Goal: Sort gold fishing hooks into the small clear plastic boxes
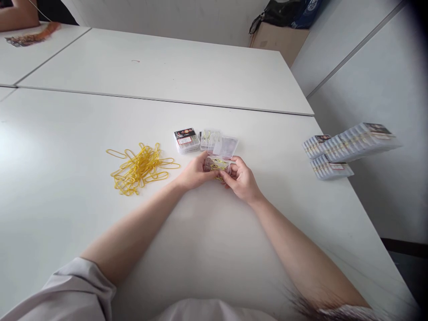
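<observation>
My left hand and my right hand meet over a small clear plastic box with its lid tipped back. Both hands grip the box, and yellow paper clips show inside it between my fingertips. A loose pile of large yellow paper clips lies on the white table to the left of my left hand. Two more small boxes stand just behind: one with a red and black label and a clear one.
Stacks of the same small boxes lie at the table's right edge. A second white table adjoins at the back. Another person's arm rests at the far left corner. A cardboard box and bags stand by the wall.
</observation>
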A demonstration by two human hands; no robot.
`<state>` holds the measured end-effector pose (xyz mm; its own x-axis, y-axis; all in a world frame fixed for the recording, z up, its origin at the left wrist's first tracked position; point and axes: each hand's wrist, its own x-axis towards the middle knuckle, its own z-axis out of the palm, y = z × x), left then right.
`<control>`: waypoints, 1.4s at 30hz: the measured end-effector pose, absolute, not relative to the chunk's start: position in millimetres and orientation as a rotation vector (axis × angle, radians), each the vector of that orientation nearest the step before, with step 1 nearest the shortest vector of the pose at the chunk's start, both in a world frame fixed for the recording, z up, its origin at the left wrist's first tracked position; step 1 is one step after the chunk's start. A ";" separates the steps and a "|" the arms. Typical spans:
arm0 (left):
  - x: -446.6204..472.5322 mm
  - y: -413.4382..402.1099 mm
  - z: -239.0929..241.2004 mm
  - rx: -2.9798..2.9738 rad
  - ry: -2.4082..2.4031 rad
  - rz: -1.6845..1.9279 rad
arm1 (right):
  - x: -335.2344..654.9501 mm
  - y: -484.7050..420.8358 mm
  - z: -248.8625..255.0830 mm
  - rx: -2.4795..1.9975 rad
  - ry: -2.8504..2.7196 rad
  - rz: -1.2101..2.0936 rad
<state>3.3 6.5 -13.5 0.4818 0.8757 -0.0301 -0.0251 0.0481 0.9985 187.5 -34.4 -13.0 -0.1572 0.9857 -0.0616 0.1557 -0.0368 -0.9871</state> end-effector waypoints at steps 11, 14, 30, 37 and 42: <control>4.2 4.2 -9.0 1.320 0.863 0.795 | 186.8 -35.8 -14.4 -1.280 -1.418 1.278; 4.4 4.3 -8.9 1.334 0.872 0.789 | 186.6 -36.2 -14.8 -1.290 -1.434 1.264; 6.1 3.1 -7.1 1.253 0.807 0.823 | 191.0 -32.6 -15.4 -1.169 -1.370 1.334; 0.6 0.7 2.0 1.309 0.638 0.737 | 191.9 -33.2 -15.4 -1.162 -1.346 1.346; -2.5 0.3 3.3 1.470 0.712 0.620 | 190.2 -36.0 -14.4 -1.126 -1.404 1.321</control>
<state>-2.5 0.3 3.3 0.6566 0.7525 -0.0502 0.0532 0.0201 0.9984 190.2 -36.0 -14.4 -0.2041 0.9788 0.0144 0.0450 0.0240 -0.9987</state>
